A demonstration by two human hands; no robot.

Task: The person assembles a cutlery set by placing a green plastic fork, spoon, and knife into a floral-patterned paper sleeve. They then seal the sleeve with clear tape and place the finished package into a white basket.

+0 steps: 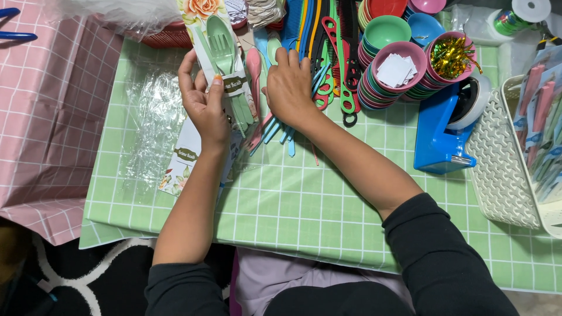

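Low table under a green checked plastic cloth (304, 205). Pink checked cloth (47, 117) at left. Black-and-white patterned floor mat (93, 275) below.

A green checked cloth covered the bench (304, 205). A blue tape dispenser (440, 131) stood on it; stacked coloured bowls (389, 70) sat just beyond it, a white lattice basket (500, 175) just right, loose plastic cutlery (275, 126) and clear film (149, 126) well left.

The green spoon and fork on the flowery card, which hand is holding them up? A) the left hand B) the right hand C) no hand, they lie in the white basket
A: the left hand grips the card with the green spoon and fork, while the right hand rests on the loose cutlery.
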